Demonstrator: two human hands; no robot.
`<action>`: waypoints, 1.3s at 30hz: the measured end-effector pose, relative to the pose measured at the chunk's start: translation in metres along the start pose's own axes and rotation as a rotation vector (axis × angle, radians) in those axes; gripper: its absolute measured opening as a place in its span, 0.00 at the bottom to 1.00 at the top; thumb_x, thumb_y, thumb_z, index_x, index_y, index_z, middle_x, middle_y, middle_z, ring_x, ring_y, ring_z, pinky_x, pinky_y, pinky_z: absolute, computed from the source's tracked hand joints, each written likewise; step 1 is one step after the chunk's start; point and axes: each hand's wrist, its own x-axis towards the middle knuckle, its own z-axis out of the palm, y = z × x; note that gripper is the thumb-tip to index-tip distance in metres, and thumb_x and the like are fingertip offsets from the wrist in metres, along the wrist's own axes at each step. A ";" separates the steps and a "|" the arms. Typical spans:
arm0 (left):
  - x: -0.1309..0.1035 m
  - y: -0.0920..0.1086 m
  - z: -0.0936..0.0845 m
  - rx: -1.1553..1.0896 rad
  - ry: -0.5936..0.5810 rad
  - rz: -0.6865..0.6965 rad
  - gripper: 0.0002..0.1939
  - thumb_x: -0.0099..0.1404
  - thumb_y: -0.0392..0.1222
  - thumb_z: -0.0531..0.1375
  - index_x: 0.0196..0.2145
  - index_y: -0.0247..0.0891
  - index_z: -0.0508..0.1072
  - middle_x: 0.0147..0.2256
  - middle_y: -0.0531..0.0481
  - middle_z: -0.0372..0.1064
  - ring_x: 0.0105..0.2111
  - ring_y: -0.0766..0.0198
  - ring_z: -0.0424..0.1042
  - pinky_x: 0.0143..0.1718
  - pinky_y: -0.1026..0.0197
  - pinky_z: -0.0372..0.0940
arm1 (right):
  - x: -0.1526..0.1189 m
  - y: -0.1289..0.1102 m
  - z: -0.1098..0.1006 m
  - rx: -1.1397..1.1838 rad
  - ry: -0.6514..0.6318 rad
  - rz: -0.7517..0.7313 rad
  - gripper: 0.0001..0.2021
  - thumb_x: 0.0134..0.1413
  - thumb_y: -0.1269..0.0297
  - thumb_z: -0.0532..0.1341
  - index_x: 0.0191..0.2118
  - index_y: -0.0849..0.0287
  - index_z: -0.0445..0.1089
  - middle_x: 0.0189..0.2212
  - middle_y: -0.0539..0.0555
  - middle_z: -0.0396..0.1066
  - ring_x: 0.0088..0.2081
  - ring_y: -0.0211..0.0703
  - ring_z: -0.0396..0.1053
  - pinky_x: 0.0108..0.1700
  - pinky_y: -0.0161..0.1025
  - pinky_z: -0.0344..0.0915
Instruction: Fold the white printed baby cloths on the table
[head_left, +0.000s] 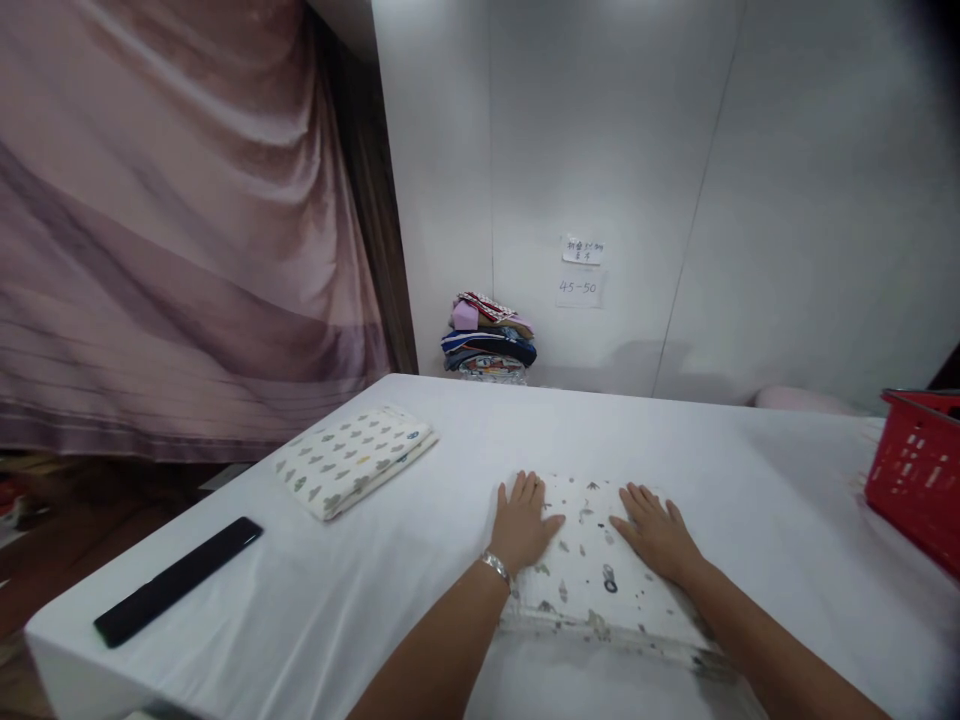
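Observation:
A white folded cloth (592, 570) with small grey and green prints lies flat on the white-covered table (360, 600) in front of me. My left hand (521, 525) rests palm down on its left side, fingers stretched out and thumb spread inward. On the right side of the same cloth my right hand (658, 530) lies flat, its fingers apart. Several layers show along the cloth's near edge. Neither hand grips anything.
To the left lies another folded cloth (356, 455) with cloud prints, and nearer, a long black flat object (180, 580). A red basket (915, 470) stands at the right. Stacked fabrics (489, 340) sit beyond the far edge, beneath paper signs (579, 287). A pink curtain (187, 220) hangs left.

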 end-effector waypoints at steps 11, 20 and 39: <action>-0.001 0.002 -0.001 -0.019 0.008 -0.007 0.32 0.64 0.56 0.45 0.62 0.41 0.52 0.65 0.48 0.41 0.65 0.54 0.35 0.61 0.41 0.41 | 0.033 -0.082 -0.005 0.113 -0.047 -0.306 0.33 0.60 0.43 0.39 0.64 0.58 0.51 0.65 0.56 0.43 0.65 0.50 0.37 0.63 0.55 0.35; -0.002 0.006 -0.007 -0.055 0.007 -0.021 0.30 0.63 0.51 0.48 0.62 0.42 0.55 0.64 0.48 0.44 0.64 0.50 0.37 0.61 0.44 0.43 | 0.036 -0.077 0.005 0.107 -0.074 -0.299 0.34 0.60 0.44 0.38 0.64 0.60 0.50 0.65 0.57 0.43 0.65 0.50 0.37 0.63 0.54 0.34; 0.005 0.009 -0.007 0.025 -0.064 -0.014 0.31 0.65 0.56 0.44 0.62 0.43 0.50 0.65 0.48 0.38 0.65 0.55 0.32 0.61 0.42 0.38 | -0.049 -0.036 -0.008 0.019 -0.048 -0.155 0.31 0.60 0.45 0.40 0.64 0.55 0.49 0.65 0.56 0.42 0.65 0.50 0.35 0.62 0.56 0.35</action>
